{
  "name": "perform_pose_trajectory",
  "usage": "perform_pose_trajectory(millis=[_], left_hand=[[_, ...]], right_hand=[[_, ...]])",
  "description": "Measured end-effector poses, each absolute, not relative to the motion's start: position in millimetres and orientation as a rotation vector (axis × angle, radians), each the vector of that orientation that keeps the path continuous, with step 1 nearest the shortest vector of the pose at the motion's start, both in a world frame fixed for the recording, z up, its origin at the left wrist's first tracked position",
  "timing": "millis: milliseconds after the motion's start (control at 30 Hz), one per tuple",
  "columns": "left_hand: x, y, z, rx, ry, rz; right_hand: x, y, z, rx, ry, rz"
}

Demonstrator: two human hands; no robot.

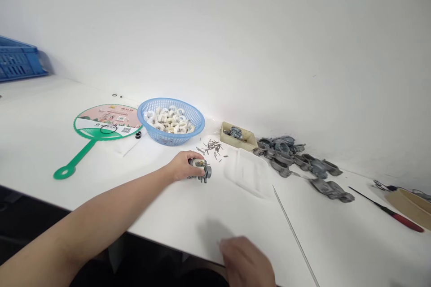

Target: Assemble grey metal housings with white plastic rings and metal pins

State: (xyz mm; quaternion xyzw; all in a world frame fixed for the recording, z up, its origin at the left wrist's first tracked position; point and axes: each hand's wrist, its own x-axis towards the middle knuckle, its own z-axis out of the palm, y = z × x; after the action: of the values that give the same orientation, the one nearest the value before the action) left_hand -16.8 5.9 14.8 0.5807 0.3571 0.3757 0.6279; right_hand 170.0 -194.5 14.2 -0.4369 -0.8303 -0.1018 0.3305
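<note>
My left hand is closed round a small grey metal casting with a whitish ring-like piece in it, held at the tabletop. Just behind that hand, several thin dark pins lie scattered on the white table. At the table's front edge, my right hand is blurred by motion; its fingers look curled, but what is in them, if anything, does not show. A blue plastic basket full of white rings stands beyond my left hand. To its right is a cream tray with small metal parts.
A clear plastic lid or tray lies mid-table. Grey castings are heaped along the wall. A thin rod, a red-handled screwdriver and a tan container lie right. Left are a green-handled fan and a blue crate.
</note>
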Motion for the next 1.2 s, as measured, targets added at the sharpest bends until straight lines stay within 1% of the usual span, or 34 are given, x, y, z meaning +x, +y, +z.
perform_pose_trajectory(millis=[133, 233, 333, 433, 800, 1200], left_hand=[[-17, 5, 14, 1.354, 0.84, 0.88], [-17, 1, 17, 1.445, 0.904, 0.952], [-16, -3, 19, 1.504, 0.952, 1.017], [-14, -5, 18, 1.501, 0.963, 1.054], [-13, -2, 16, 1.454, 0.983, 1.052], [-10, -1, 14, 1.311, 0.89, 1.002]], right_hand=[[163, -135, 48, -1.338, -1.908, -0.208], [152, -85, 64, -1.533, -1.665, 0.032], [140, -56, 63, -1.63, -1.443, 0.293], [131, -53, 55, -1.649, -1.312, 0.41], [127, -65, 45, -1.71, -1.234, 0.618], [124, -65, 50, -1.734, -1.197, 0.628]])
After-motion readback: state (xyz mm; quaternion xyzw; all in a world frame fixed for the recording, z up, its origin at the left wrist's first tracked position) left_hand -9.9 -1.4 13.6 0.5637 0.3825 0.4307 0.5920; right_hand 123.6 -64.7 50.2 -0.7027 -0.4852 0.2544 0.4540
